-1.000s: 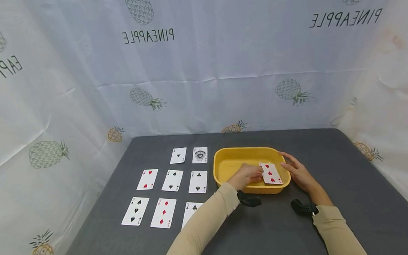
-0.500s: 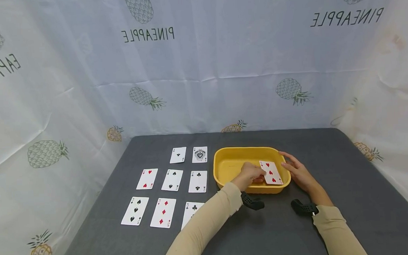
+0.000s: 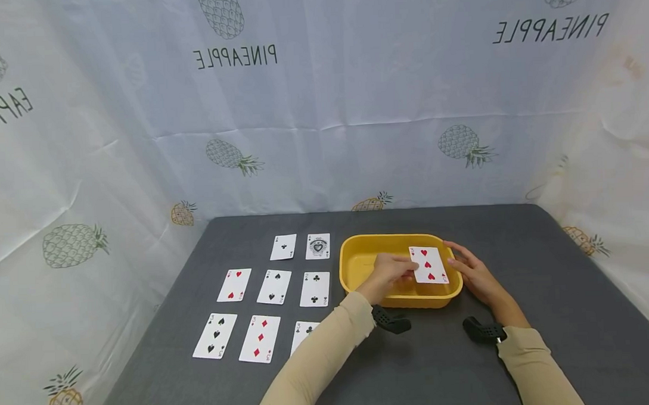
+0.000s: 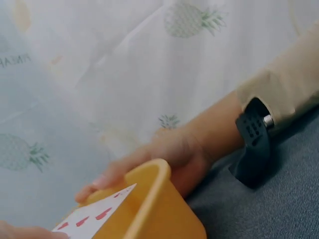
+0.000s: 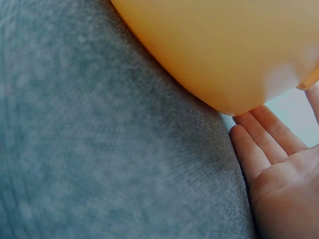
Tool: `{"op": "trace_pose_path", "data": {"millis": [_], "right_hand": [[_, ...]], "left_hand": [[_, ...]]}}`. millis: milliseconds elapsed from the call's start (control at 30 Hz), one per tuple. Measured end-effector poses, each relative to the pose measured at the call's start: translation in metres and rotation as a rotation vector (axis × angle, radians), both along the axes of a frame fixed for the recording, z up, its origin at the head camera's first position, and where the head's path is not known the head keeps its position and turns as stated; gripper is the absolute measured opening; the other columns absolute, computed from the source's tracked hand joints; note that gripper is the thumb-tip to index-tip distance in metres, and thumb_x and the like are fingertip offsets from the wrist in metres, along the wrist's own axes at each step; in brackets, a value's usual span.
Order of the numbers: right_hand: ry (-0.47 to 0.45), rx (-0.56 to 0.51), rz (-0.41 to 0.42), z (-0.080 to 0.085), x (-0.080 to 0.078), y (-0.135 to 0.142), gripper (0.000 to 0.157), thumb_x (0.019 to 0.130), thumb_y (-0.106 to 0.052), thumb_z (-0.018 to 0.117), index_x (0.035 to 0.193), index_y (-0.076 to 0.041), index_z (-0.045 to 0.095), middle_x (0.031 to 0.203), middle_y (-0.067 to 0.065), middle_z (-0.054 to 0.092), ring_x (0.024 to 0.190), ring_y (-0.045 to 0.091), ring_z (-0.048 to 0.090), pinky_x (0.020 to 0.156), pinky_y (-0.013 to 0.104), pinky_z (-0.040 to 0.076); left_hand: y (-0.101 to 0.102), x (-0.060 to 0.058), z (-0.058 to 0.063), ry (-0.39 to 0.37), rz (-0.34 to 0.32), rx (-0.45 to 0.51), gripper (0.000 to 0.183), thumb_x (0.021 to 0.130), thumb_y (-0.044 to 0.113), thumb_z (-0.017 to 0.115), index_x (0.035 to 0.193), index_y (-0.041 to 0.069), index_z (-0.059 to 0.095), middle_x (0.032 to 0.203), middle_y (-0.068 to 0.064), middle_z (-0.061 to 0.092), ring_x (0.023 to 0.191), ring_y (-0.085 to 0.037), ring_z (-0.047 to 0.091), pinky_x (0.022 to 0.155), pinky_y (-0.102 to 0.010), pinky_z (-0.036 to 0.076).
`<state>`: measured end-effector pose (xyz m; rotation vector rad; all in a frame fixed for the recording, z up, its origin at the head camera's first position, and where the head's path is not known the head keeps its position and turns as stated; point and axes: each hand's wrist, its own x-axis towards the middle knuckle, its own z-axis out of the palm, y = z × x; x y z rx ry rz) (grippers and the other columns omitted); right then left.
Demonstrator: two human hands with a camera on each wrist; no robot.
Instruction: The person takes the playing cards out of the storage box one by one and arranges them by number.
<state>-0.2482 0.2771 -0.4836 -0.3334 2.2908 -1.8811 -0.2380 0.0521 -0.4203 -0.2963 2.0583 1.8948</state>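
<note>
My left hand (image 3: 386,275) pinches the left edge of a playing card, the three of hearts (image 3: 430,265), between thumb and fingers. The card is face up, tilted over the right part of a yellow plastic tray (image 3: 360,242). In the left wrist view the card (image 4: 94,216) slants just inside the tray's wall, and only a bit of the left hand (image 4: 22,233) shows. At the tray's right end my right hand (image 3: 480,280) holds the rim, thumb at the edge and fingers along the outside. The right wrist view shows its fingers (image 5: 249,147) against the tray's outer wall.
Left of the tray, face-up cards lie in rows on the dark table (image 3: 416,366): two aces, including the ace of clubs (image 3: 283,247), then twos (image 3: 315,288), then threes (image 3: 260,339). My left sleeve (image 3: 319,357) partly covers the three of clubs (image 3: 304,331). Pineapple-print cloth (image 3: 321,95) hangs behind.
The three of hearts has risen from low in the tray and shifted slightly left, lifted by my left hand. My right hand and the tray have stayed put.
</note>
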Motion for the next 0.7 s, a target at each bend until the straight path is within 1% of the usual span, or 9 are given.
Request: {"op": "trace_pose_path", "data": {"millis": [67, 233, 367, 467, 500, 600, 700], "right_hand": [[0.000, 0.001, -0.005, 0.000, 0.000, 0.000, 0.054, 0.102, -0.030, 0.046, 0.151, -0.022, 0.026, 0.116, -0.023, 0.046, 0.102, -0.015, 0.054, 0.085, 0.009, 0.052], [0.008, -0.004, 0.003, -0.001, -0.002, 0.001, 0.054, 0.102, -0.029, 0.046, 0.152, -0.021, 0.026, 0.116, -0.024, 0.046, 0.102, -0.014, 0.055, 0.085, 0.009, 0.052], [0.009, -0.009, 0.007, -0.002, -0.002, 0.001, 0.055, 0.103, -0.029, 0.046, 0.152, -0.020, 0.025, 0.117, -0.022, 0.045, 0.103, -0.015, 0.055, 0.085, 0.009, 0.052], [0.004, -0.006, 0.004, -0.002, -0.002, 0.001, 0.055, 0.103, -0.029, 0.045, 0.152, -0.021, 0.024, 0.122, -0.016, 0.045, 0.103, -0.015, 0.055, 0.085, 0.009, 0.052], [0.002, -0.007, 0.001, -0.001, -0.002, 0.001, 0.054, 0.103, -0.028, 0.045, 0.152, -0.021, 0.025, 0.124, -0.013, 0.044, 0.103, -0.015, 0.055, 0.085, 0.009, 0.052], [0.001, -0.010, 0.003, -0.001, -0.002, 0.000, 0.054, 0.103, -0.027, 0.045, 0.152, -0.021, 0.025, 0.125, -0.011, 0.044, 0.105, -0.014, 0.055, 0.085, 0.009, 0.052], [0.006, -0.010, 0.005, -0.001, -0.002, 0.001, 0.054, 0.103, -0.026, 0.045, 0.152, -0.020, 0.025, 0.121, -0.016, 0.046, 0.104, -0.013, 0.056, 0.085, 0.009, 0.052]], "left_hand": [[-0.005, 0.000, 0.003, 0.008, -0.018, 0.019, 0.018, 0.082, 0.013, 0.075, 0.096, 0.002, 0.075, 0.088, -0.010, 0.075, 0.064, -0.012, 0.063, 0.078, -0.030, 0.062], [-0.016, 0.000, 0.008, 0.035, -0.065, 0.034, 0.021, 0.084, 0.016, 0.075, 0.099, 0.003, 0.074, 0.091, -0.010, 0.075, 0.068, -0.012, 0.064, 0.079, -0.030, 0.062], [-0.026, 0.000, 0.014, 0.062, -0.107, 0.037, 0.023, 0.085, 0.017, 0.074, 0.102, 0.002, 0.074, 0.094, -0.010, 0.074, 0.069, -0.011, 0.063, 0.088, -0.036, 0.060], [-0.033, 0.001, 0.019, 0.082, -0.131, 0.041, 0.024, 0.086, 0.017, 0.073, 0.104, 0.001, 0.073, 0.096, -0.012, 0.074, 0.070, -0.011, 0.063, 0.095, -0.041, 0.057], [-0.036, 0.002, 0.021, 0.086, -0.135, 0.036, 0.024, 0.086, 0.018, 0.073, 0.104, 0.002, 0.073, 0.096, -0.012, 0.074, 0.070, -0.011, 0.064, 0.096, -0.042, 0.056], [-0.044, 0.004, 0.026, 0.100, -0.150, 0.020, 0.025, 0.087, 0.019, 0.072, 0.105, 0.003, 0.073, 0.099, -0.012, 0.074, 0.072, -0.012, 0.065, 0.097, -0.043, 0.055], [-0.051, 0.005, 0.029, 0.117, -0.156, -0.004, 0.026, 0.087, 0.020, 0.071, 0.106, 0.003, 0.073, 0.100, -0.012, 0.074, 0.073, -0.012, 0.066, 0.095, -0.040, 0.057]]}}
